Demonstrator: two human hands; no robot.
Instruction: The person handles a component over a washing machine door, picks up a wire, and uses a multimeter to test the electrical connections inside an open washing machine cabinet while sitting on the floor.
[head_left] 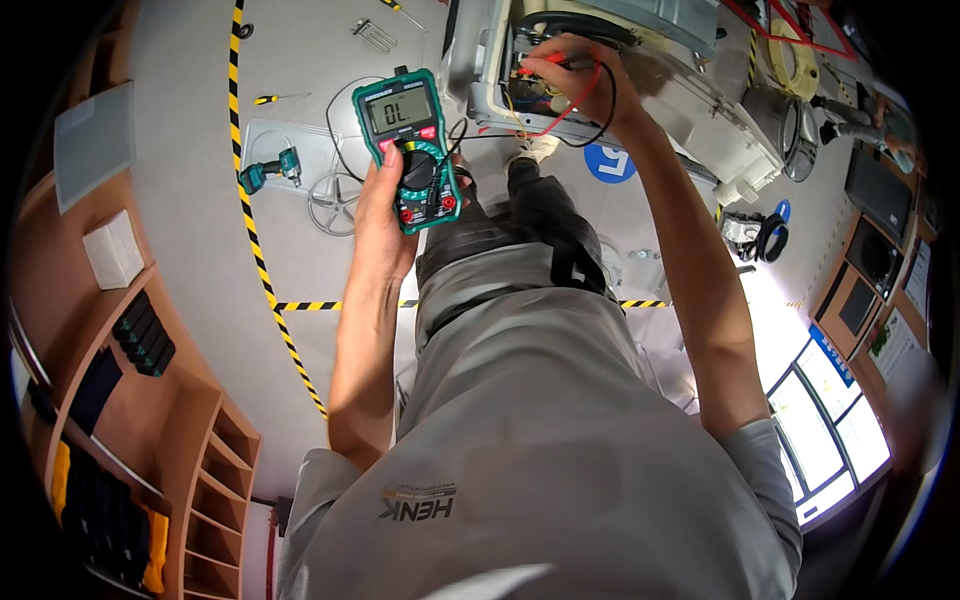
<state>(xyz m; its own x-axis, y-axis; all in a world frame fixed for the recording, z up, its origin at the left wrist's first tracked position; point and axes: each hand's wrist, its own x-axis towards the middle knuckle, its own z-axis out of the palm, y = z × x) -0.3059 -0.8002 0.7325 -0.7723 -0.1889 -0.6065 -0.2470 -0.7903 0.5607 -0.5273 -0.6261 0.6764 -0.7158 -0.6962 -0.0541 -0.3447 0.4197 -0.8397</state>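
Observation:
My left hand (pixel 380 220) is wrapped round a green multimeter (pixel 420 130), holding it upright with the thumb on its front below the lit display. Red and black test leads run from the meter side toward an opened appliance (pixel 490 103) with a cream frame. My right hand (pixel 595 85) reaches into that appliance, its fingers pinching a red test probe (pixel 548 63). A black lead (pixel 612 105) loops down from the same hand; whether a second probe is in it is hidden. Wires and small parts lie around the probe's tip, whose exact contact I cannot make out.
On the floor to the left are a cordless drill (pixel 272 172) on a clear tray, a spoked wheel (pixel 333 203), a screwdriver (pixel 268 99) and a heating element (pixel 375 37). Wooden shelving (pixel 190 420) stands left. A black ring-shaped part (pixel 772 238) and another person (pixel 880 130) are right.

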